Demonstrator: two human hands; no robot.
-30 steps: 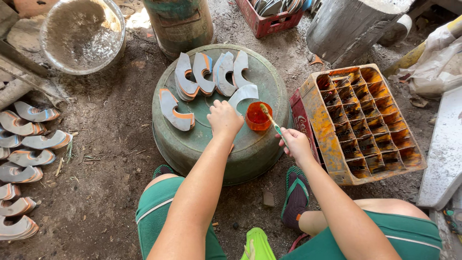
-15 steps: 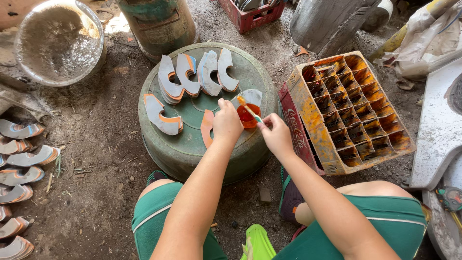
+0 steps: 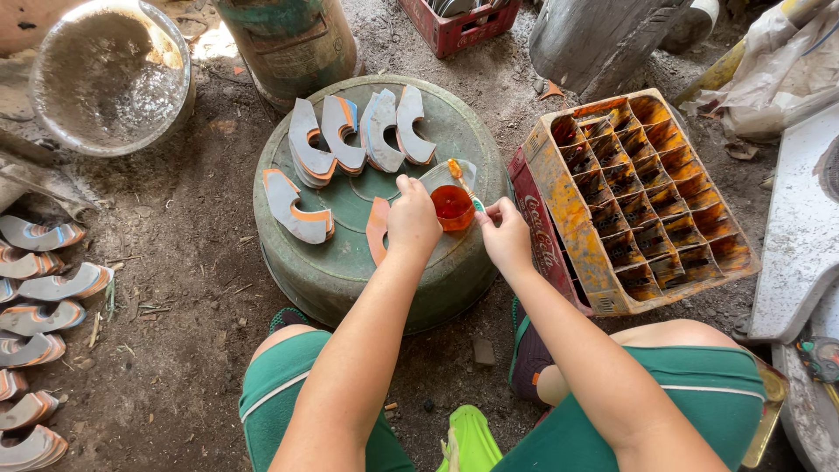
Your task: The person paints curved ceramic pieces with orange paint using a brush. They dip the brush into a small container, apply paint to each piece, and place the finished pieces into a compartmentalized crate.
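Note:
My left hand presses down on a curved grey piece with an orange edge, which lies on top of an upturned green basin. Beside it my right hand pinches a thin brush. The orange-wet tip of the brush is just above a small cup of orange liquid. Several more curved grey pieces with orange edges lie on the far half of the basin. One pair lies to the left.
Rows of curved pieces lie on the dirt at the left. A metal bowl and a green drum stand behind the basin. An orange bottle crate leans at the right, and a red crate sits at the back.
My left hand has moved from beside the cup onto a curved piece and holds it down. The brush in my right hand has moved left, to the cup's far side.

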